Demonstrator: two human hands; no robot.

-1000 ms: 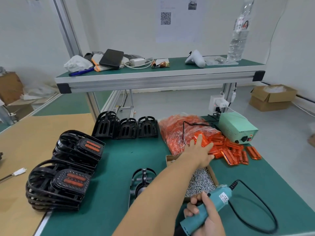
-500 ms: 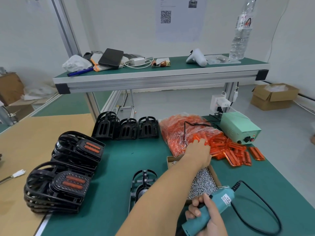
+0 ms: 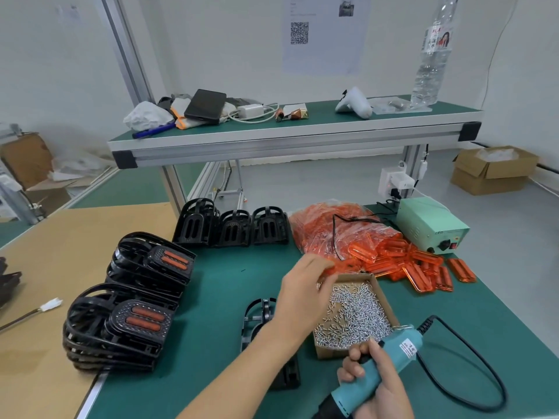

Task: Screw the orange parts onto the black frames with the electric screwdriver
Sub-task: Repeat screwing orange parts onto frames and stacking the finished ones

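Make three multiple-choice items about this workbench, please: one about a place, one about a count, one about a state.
1. Where is the box of screws?
A. on the upper shelf
B. on the green mat, near the orange parts
C. on the floor

2. How many empty black frames stand in the row at the back?
A. one
B. three
C. six

3. What does the right hand do?
A. grips the electric screwdriver
B. lies flat
C. holds a bottle

Answers: 1 B, the box lies beside the orange pile; 2 B, three stand side by side; 3 A, fingers curl round the teal handle.
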